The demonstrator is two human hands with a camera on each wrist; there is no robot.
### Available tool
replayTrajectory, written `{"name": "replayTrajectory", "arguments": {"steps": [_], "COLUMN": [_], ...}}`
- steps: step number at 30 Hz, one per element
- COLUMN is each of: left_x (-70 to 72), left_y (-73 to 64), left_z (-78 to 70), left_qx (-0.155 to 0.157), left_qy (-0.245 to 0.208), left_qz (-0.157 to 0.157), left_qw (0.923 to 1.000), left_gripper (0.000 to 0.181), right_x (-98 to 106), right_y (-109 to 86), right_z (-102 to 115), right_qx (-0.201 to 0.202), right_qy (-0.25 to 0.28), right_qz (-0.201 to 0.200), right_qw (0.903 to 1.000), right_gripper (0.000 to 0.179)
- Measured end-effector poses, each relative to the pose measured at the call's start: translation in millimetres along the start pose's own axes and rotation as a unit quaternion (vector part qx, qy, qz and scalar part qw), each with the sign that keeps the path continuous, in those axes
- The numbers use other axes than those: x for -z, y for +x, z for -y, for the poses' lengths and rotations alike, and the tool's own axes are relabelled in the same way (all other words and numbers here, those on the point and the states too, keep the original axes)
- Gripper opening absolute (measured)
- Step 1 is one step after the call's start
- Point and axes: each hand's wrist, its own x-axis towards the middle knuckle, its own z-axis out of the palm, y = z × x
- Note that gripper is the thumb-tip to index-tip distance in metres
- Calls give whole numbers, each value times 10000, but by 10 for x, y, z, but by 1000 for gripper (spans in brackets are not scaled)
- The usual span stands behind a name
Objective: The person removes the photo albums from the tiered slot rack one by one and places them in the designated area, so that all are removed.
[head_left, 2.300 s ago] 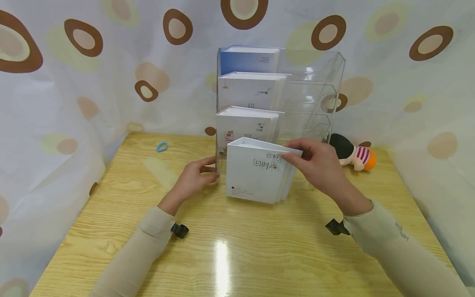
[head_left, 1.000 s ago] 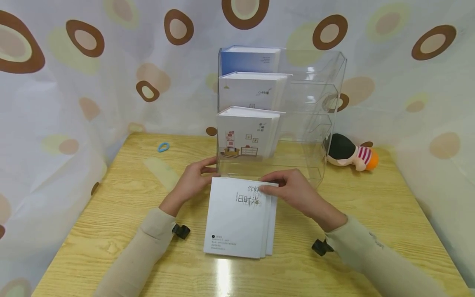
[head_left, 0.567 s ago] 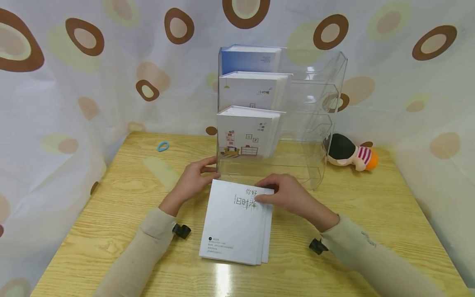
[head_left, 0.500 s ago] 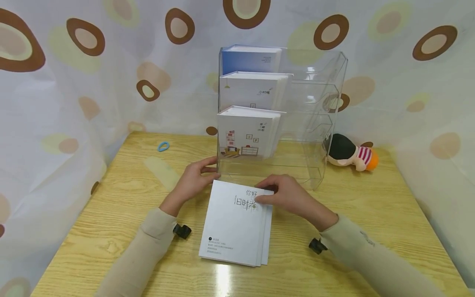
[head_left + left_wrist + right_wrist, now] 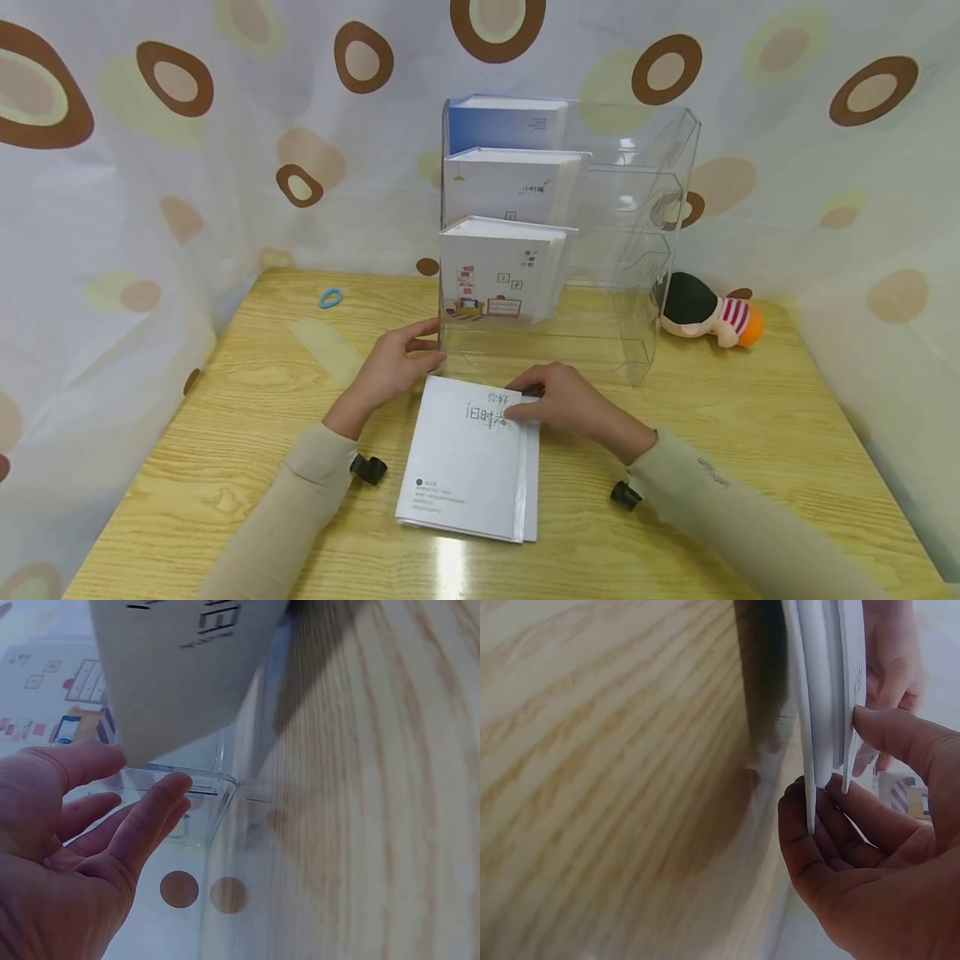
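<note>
My right hand point(image 5: 564, 402) pinches the upper right corner of a white book point(image 5: 461, 467) with dark Chinese characters on its cover. In the right wrist view the thumb presses the cover, and the fingers curl under the back board of the book point(image 5: 826, 690). The book is tilted in front of a clear acrylic rack point(image 5: 600, 333). My left hand point(image 5: 393, 360) rests at the rack's left side with relaxed, spread fingers. In the left wrist view, fingertips point(image 5: 176, 782) lie against the clear panel point(image 5: 206, 806), and the book's corner overlaps the thumb tip.
Three books stand in the rack's left part: a front one point(image 5: 498, 275) with a furniture picture, a white one point(image 5: 498, 183) and a blue one point(image 5: 506, 125). A doll point(image 5: 708, 310) lies right of the rack. A blue ring point(image 5: 330, 297) lies back left on the wooden table point(image 5: 615, 550).
My right hand has drawn the white book out of the rack's front, toward me, down and slightly left, and tilted it flatter. My left hand has stayed at the rack's side.
</note>
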Motion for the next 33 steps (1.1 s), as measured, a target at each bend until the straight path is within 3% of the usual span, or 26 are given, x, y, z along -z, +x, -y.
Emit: {"name": "replayTrajectory", "arguments": {"steps": [23, 33], "left_x": [-1, -1], "left_y": [5, 10], "left_z": [31, 47], "left_qx": [53, -6], "left_qy": [-2, 59], "left_qz": [13, 15], "left_qw": [10000, 10000], "left_gripper": [66, 66], "right_x": [-114, -33], "right_y": [36, -27], "right_z": [30, 31], "right_qx": [-142, -209], "right_qy": [-58, 95], "right_qz": [-191, -355], "right_qw": [9997, 9991], "right_gripper": [44, 43]}}
